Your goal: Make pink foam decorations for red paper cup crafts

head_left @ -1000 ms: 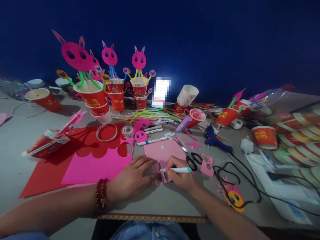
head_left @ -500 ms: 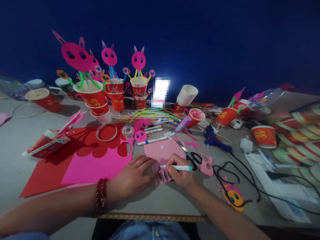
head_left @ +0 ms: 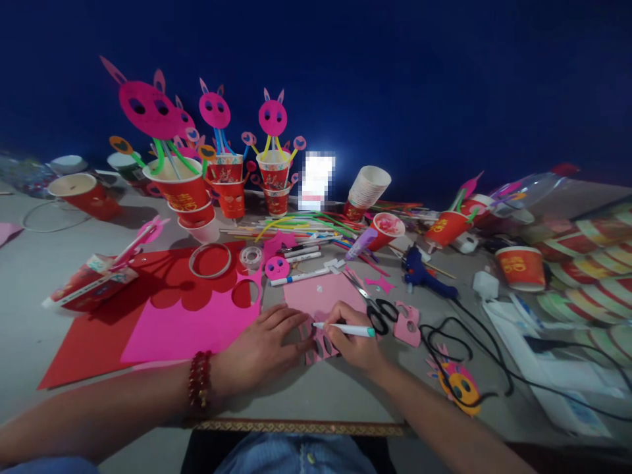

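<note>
A white marker (head_left: 351,328) with a green end is pinched in my right hand (head_left: 353,342), its tip on a light pink paper (head_left: 323,297). The lower part of that paper has several cut-out holes. My left hand (head_left: 271,339) lies flat with fingers stretched over the paper's left edge. Black-handled scissors (head_left: 376,309) lie just right of the paper. A magenta sheet (head_left: 192,332) with round cut-outs rests on a red sheet (head_left: 83,349) to the left of my left hand.
Red paper cups (head_left: 185,197) with pink paper figures stand at the back left. A blue glue gun (head_left: 424,276) and its black cable (head_left: 486,359) lie to the right. Markers (head_left: 301,276), a tape roll (head_left: 251,257) and a pile of coloured sticks (head_left: 296,230) lie beyond the paper.
My right hand has shifted slightly left with the marker, its tip moving a little left and up on the pink paper. My left hand stays in place.
</note>
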Motion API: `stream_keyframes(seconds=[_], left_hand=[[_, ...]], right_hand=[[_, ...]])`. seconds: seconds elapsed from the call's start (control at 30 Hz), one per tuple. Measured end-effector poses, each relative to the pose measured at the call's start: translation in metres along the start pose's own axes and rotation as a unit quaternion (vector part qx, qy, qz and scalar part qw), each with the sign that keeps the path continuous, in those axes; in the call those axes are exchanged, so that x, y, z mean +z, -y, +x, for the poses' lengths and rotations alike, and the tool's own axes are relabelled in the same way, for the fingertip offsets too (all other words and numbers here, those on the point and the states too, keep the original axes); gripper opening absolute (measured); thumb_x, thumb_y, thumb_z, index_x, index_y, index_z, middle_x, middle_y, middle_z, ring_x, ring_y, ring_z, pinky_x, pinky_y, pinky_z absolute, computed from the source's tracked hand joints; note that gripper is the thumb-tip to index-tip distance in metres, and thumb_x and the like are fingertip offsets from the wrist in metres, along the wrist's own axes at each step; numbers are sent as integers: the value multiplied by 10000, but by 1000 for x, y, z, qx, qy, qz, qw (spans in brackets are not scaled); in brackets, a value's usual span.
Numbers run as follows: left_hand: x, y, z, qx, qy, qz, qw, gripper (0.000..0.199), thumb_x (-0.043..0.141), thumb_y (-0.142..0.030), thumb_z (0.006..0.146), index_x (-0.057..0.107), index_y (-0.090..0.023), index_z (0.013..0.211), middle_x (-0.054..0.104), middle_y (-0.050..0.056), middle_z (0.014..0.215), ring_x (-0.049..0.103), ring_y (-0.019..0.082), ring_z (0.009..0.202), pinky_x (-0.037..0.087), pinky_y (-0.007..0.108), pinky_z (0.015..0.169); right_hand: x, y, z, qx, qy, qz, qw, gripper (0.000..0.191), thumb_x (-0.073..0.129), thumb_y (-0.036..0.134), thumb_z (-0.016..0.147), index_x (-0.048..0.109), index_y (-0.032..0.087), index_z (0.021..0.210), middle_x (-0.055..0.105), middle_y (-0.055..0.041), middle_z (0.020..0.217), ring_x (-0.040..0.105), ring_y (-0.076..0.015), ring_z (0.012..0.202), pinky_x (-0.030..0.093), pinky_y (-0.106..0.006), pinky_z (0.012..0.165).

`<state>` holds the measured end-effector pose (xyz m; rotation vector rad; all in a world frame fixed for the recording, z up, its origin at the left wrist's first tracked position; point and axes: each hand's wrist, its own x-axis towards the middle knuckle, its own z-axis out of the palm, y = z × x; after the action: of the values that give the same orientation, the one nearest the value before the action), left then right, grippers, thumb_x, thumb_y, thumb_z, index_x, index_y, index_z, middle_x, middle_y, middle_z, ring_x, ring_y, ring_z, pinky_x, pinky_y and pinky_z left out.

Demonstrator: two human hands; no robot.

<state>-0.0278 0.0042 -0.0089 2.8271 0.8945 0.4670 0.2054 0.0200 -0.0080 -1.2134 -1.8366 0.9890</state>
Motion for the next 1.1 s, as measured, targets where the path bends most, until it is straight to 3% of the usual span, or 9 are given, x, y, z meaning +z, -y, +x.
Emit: stream_keyframes(seconds=[1.1], left_hand=[[1,1,0,-6,13,-5,1000,377,589,-276,934,565,-322,1307,475,103,1423,456,278,1284,368,489,1106]], right_hand=[[-1,0,-2,9,12,7,1000,134,481,167,760,498,218,638,506,45,542,438,-112,472,343,-232,482]])
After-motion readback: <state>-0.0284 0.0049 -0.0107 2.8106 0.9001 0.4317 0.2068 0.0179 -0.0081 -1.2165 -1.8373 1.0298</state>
